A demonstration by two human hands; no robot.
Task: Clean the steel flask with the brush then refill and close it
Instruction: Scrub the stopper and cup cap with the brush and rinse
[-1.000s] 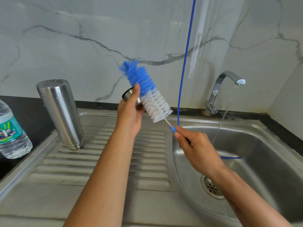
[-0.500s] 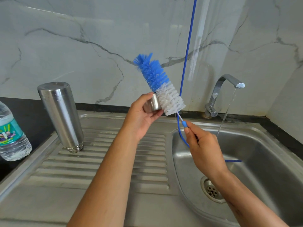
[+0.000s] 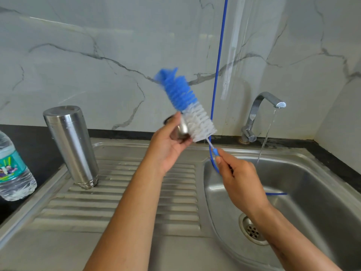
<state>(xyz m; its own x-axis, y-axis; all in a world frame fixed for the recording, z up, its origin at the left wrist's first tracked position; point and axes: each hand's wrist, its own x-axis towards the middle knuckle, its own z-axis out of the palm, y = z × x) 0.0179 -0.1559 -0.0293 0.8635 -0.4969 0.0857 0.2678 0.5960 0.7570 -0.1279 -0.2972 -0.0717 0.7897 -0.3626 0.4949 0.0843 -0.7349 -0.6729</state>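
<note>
While tap (image 3: 268, 106) runs, upturned flask (image 3: 71, 145) beside sink (image 3: 322, 192)

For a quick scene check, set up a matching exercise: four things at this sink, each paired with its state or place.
Things:
1. steel flask
2. brush
3. tap
4. plastic bottle

States:
A. running water into the basin
B. on the dark counter at the left edge
C. standing upside down on the drainboard
D. held by its handle in the right hand

Pairs: 1-C, 2-D, 3-A, 4-B
</note>
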